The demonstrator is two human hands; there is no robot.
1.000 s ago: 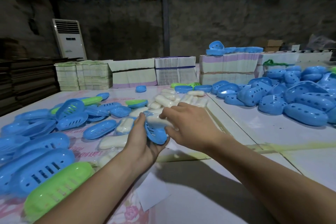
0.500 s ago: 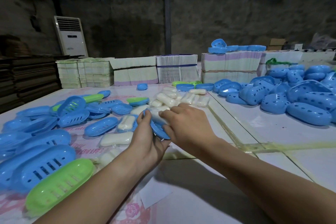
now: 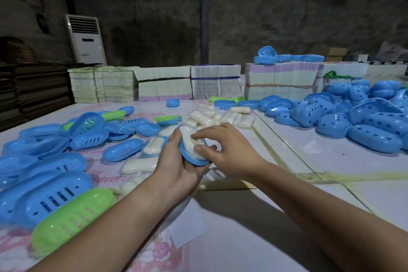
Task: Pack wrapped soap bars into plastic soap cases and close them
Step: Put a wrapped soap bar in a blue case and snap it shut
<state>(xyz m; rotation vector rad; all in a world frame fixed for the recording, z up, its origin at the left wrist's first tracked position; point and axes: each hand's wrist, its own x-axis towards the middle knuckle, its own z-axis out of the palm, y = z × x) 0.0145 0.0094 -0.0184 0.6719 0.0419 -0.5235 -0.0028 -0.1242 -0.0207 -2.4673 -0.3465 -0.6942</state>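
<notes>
Item 1: left hand (image 3: 176, 168), forearm reaching in from bench near edge, palm turned up/inward, fingers curled round a blue case half (image 3: 191, 157), thumb up along its far-left rim; case half held tilted above bench, centre area. Item 2: wrapped soap bar (image 3: 190, 143), white, clear wrap, lying in that case half, far end sticking up past the rim. Item 3: right hand (image 3: 229, 150), forearm in from near-right corner, knuckles up, fingers bent down; index tip & thumb tip touching the soap, pressing on it; not wrapped round it, other fingers loosely curled beside case rim. Item 4: loose soap bars (image 3: 207, 117), wrapped, heap just beyond the hands, toward bench far edge; a few more (image 3: 152, 146) left of the held case. Item 5: slotted blue case halves (image 3: 88, 137), spread over left side of bench, w/ a green case half (image 3: 70, 216) at near-left corner and a larger blue one (image 3: 48, 196) touching it. Item 6: closed blue cases (image 3: 362, 126), heart-shaped holes, piled at right side of bench. Item 7: stacked flat cartons (image 3: 214, 84), bundled, in a row along far edge, some blue case parts (image 3: 287, 58) on top. Item 8: white floor-standing AC unit (image 3: 86, 40) by wall, beyond far-left corner. Item 9: paper slip (image 3: 187, 225) on bench under left forearm
</notes>
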